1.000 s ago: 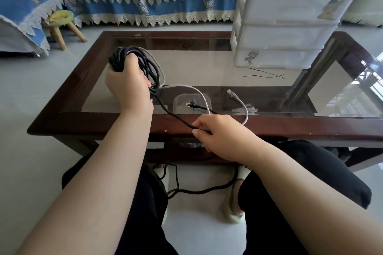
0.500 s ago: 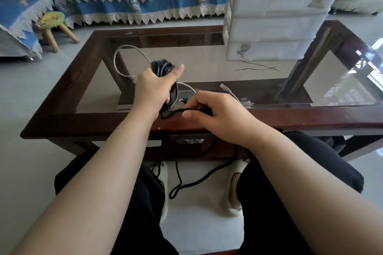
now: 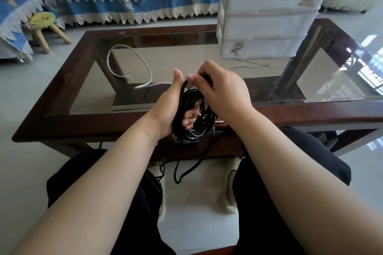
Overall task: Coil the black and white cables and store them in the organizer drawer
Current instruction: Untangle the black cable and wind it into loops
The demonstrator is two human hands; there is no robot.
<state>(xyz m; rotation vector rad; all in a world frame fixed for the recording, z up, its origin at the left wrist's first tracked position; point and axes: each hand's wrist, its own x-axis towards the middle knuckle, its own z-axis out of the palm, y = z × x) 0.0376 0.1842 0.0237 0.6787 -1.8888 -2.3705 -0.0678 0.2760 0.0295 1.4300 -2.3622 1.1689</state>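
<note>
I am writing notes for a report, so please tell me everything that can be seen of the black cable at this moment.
The black cable is thin, round and smooth, with a slight shine like rubber or plastic. Most of it is wound into a loose bundle of several loops, standing roughly upright above the near wooden edge of the table. The left hand grips the bundle, fingers through the loops. The right hand pinches one strand at the top. A loose tail hangs down to the floor between the person's legs. No plug can be seen clearly.
</note>
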